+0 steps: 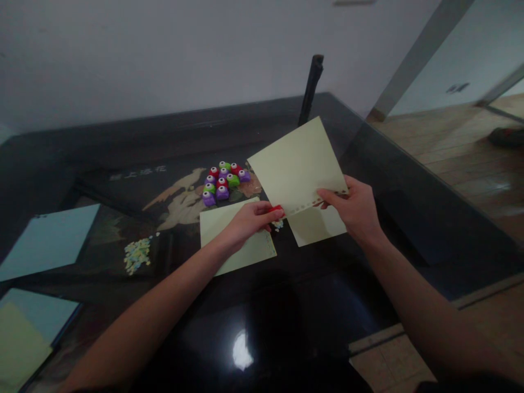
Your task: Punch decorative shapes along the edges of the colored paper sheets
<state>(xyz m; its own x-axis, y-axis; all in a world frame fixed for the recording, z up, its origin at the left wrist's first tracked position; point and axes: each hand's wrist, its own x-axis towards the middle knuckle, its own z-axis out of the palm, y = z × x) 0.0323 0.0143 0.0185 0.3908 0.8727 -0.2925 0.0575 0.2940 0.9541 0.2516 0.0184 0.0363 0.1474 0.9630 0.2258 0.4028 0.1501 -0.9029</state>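
Spreading under everything, a dark surface bears blue sheets at left and two pale sheets near the middle, above which a raised sheet tilts, a row of holes along its near edge. The right hand has its grip pinched on that sheet's near right corner; the left hand, its grip closed on a red piece, is at the near left corner. Beyond cluster eyed figures, while tiny scraps lie gathered at left.
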